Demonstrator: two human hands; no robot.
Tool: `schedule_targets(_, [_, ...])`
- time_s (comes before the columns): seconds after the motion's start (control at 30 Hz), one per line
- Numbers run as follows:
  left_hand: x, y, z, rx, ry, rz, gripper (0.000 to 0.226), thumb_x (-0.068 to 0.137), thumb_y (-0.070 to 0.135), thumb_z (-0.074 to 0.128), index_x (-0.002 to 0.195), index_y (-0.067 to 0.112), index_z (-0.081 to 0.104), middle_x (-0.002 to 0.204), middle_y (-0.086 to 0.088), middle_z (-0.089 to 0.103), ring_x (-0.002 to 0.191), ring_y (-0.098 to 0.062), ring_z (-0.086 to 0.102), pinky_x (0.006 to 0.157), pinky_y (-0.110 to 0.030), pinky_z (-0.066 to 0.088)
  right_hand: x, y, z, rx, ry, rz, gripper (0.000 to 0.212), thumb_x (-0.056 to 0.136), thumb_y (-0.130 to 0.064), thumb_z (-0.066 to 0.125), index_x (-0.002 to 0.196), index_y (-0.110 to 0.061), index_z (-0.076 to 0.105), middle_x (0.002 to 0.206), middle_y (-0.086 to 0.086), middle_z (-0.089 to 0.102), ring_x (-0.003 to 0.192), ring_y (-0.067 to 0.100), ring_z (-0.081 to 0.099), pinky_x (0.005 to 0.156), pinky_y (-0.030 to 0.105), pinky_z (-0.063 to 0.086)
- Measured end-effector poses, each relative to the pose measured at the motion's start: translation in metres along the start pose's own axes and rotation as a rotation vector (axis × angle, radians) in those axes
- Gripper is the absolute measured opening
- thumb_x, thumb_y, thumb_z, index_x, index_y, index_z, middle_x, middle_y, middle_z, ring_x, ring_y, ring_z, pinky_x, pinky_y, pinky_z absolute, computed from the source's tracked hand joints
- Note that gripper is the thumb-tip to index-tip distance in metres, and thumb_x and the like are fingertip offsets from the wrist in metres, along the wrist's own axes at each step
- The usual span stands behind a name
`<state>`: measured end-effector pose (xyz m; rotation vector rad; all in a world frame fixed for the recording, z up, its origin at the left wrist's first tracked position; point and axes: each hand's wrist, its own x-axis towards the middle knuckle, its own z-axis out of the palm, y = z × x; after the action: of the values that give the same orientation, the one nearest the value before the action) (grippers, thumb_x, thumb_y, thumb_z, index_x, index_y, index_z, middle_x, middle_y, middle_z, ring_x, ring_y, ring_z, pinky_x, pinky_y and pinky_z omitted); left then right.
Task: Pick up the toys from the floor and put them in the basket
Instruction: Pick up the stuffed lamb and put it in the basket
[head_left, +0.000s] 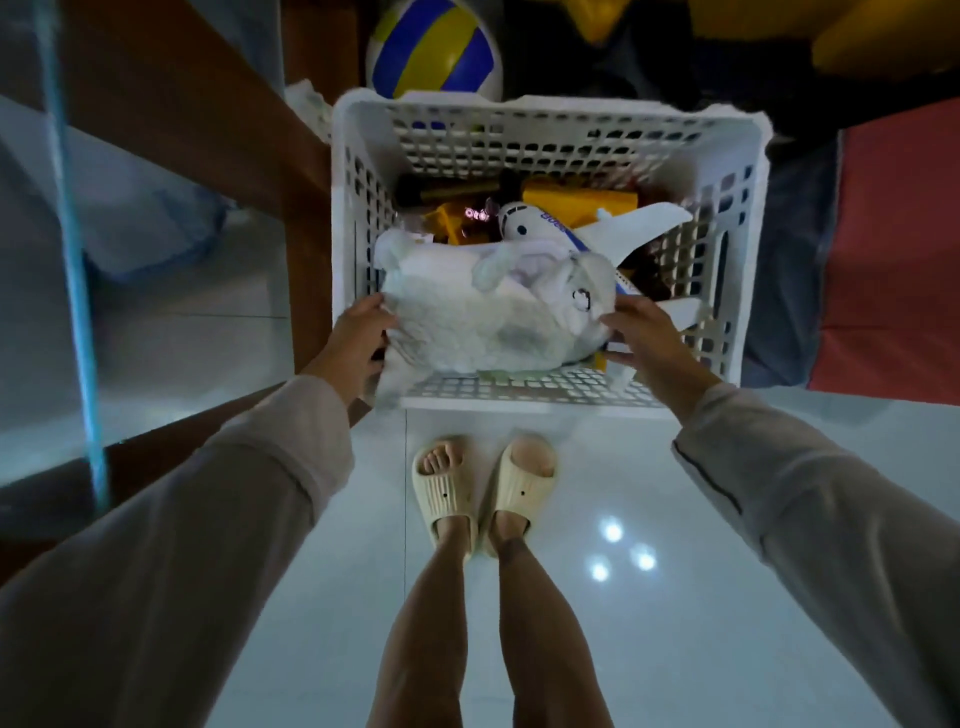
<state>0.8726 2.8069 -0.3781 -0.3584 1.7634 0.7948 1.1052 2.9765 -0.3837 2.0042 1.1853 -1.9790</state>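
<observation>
Over on the left we see a wooden frame (218, 119) running up beside the floor tiles, with a blue cord (78, 270) hanging down in front of it. Moving in, our left hand (358, 338) is closed on the near left end of the white plush toy (483, 312), fingers curled around its edge. The plush lies across the near half of the white basket (737, 291), resting on the toys below and partly over the near rim. Just behind it we spot a white toy airplane (587, 228) with blue lettering, nose pointing left, one wing angled up toward the right wall. Deeper in the basket sit yellow pieces (582, 200), though it is too dim to tell what they are. Behind the basket a volleyball (434, 49) in blue, yellow and white touches the far rim. Our right hand (644, 332) grips the plush's right end, thumb underneath, fingers on top. Down below, our feet in cream slippers (483, 493) stand on the glossy floor (675, 649) just before the basket. On the far right, a red mat (898, 249) lies beside the basket.
</observation>
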Motion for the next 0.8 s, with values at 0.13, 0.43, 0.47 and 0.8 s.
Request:
schedule_targets(0.13, [0.021,-0.004,0.006,0.042,-0.021,0.045,0.052,0.091,0.006,0.045,0.14,0.022,0.043,0.138,-0.009,0.054,0.124,-0.031,0.052,0.106,-0.044,0.042,0.02,0.011,0.005,0.001,-0.034,0.037,0.022,0.088,-0.006,0.053,0.107,-0.015,0.048,0.1,0.004,0.056,0.082,0.014,0.057,0.065,0.027,0.048])
schedule_targets(0.43, [0.001,-0.003,0.006,0.27,0.037,0.059,0.049,0.09,0.009,0.046,0.139,0.015,0.043,0.139,-0.018,0.05,0.106,-0.027,0.054,0.081,-0.037,0.047,-0.009,-0.001,0.006,-0.276,0.026,0.051,0.017,0.088,-0.006,0.054,0.104,-0.004,0.058,0.108,0.027,0.056,0.096,0.034,0.061,0.083,0.043,0.051])
schedule_targets(0.47, [-0.011,-0.004,0.005,0.291,0.032,0.056,0.048,0.091,0.009,0.046,0.139,0.013,0.044,0.14,-0.017,0.049,0.107,-0.027,0.053,0.079,-0.035,0.048,-0.021,0.001,0.004,-0.284,0.02,0.049,0.02,0.089,-0.006,0.053,0.108,-0.004,0.058,0.101,0.021,0.055,0.09,0.028,0.059,0.078,0.036,0.05])
schedule_targets(0.8, [-0.244,-0.035,-0.035,0.381,-0.165,-0.177,0.033,0.095,0.022,0.045,0.124,0.007,0.054,0.117,-0.013,0.059,0.101,-0.025,0.055,0.091,-0.038,0.043,-0.229,0.051,-0.025,-0.428,-0.135,0.317,0.016,0.086,-0.012,0.05,0.101,-0.015,0.057,0.089,0.009,0.059,0.078,0.024,0.061,0.067,0.03,0.044])
